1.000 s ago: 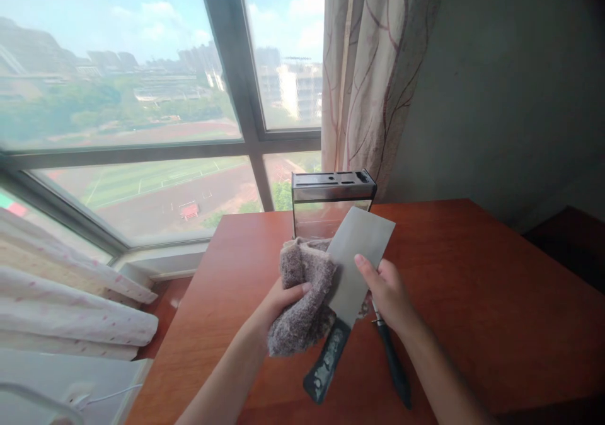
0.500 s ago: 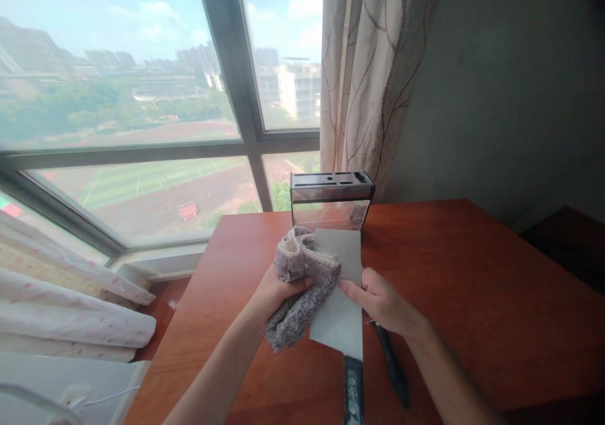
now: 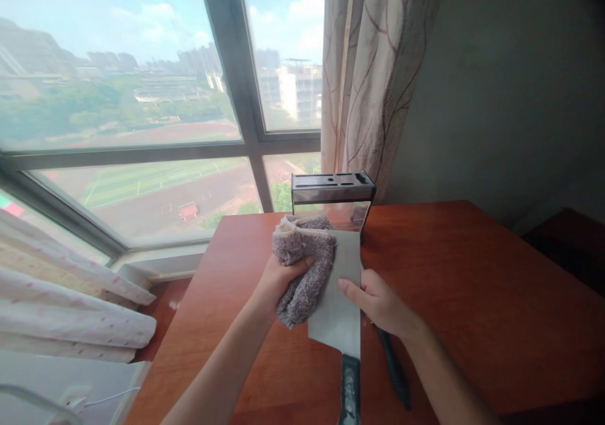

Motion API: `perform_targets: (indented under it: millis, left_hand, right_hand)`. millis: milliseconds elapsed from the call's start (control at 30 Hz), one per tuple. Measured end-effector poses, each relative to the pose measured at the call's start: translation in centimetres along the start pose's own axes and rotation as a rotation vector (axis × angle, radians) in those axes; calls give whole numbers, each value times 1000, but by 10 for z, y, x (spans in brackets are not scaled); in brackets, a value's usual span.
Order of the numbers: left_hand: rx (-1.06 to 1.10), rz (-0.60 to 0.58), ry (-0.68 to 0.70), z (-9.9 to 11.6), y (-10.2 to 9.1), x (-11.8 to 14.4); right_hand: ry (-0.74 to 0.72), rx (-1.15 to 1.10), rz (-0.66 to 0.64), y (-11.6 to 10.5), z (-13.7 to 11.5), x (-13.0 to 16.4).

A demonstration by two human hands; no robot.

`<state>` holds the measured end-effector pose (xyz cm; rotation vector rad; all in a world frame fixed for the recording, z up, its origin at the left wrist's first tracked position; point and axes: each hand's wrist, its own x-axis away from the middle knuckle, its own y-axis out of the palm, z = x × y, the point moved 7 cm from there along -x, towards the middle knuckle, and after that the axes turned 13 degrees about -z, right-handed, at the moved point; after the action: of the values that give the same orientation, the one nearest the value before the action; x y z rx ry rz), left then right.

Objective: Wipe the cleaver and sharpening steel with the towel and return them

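Note:
A bunched grey towel [image 3: 309, 286] is gripped in my left hand [image 3: 278, 280], its thumb laid across the cloth. The towel covers the upper left of a cleaver's broad metal blade [image 3: 338, 311]. My right hand [image 3: 378, 299] pinches the blade along its right edge, thumb on the near face and the other fingers mostly hidden behind. The cleaver's dark handle [image 3: 350, 387] points down toward me. Beneath my right hand and wrist, another black-handled tool [image 3: 394, 368] lies on the table, its front end hidden.
A knife block [image 3: 333, 188] with a slotted top and clear front stands at the back of the brown wooden table [image 3: 472, 286]. Behind are a large window [image 3: 118, 97] and a patterned curtain [image 3: 378, 65]. Another curtain [image 3: 70, 286] hangs at the left.
My left hand and the towel have moved up along the blade toward its top edge. The cleaver and my right hand stay nearly in place.

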<state>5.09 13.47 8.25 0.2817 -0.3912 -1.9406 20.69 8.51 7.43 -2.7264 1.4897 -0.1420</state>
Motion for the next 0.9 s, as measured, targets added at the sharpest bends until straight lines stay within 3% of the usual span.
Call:
perform_targets:
  millis: [167,500,900]
  left_hand:
    - [-22,-53,-113,-19,5,12]
    - [-52,-91,-123,-33,6,24]
    - [22,33,-219,-51,-8,45]
  right_hand:
    - [-9,-41,193,-23,2,0]
    - [-92,-68,357,-43,-4,-2]
    - [-119,-360,551,-63,11,5]
